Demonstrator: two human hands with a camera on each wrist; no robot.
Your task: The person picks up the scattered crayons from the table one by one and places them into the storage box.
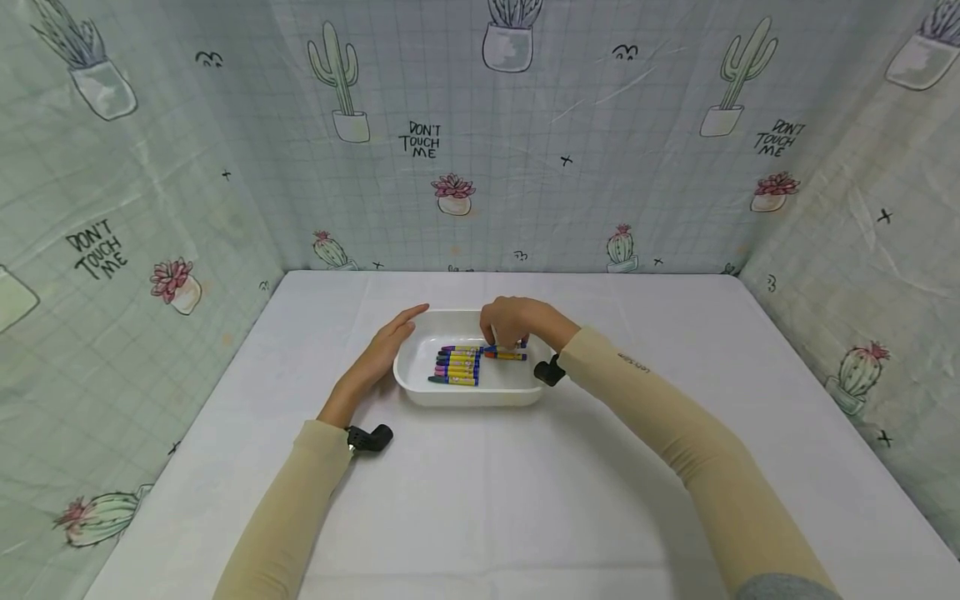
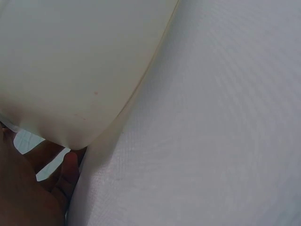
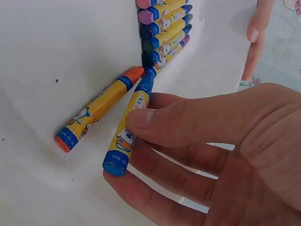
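Observation:
In the head view a white tray [image 1: 474,400] holds several crayons [image 1: 457,367] laid side by side in a row. My right hand [image 1: 512,321] reaches into its right half. The right wrist view shows that hand pinching a blue crayon [image 3: 124,136] between thumb and fingers, its tip close to the row's end. An orange crayon [image 3: 101,108] lies beside it, its tip next to the blue one's. My left hand [image 1: 380,354] rests against the tray's left end with fingers extended along the rim; the left wrist view shows fingers [image 2: 70,169] at the tray's outer wall [image 2: 80,70].
A white cloth [image 1: 465,500] covers the table under the tray. Behind and at both sides hangs a curtain [image 1: 525,167] printed with cacti. A black wrist camera [image 1: 370,438] sits on the left wrist, another [image 1: 550,371] on the right.

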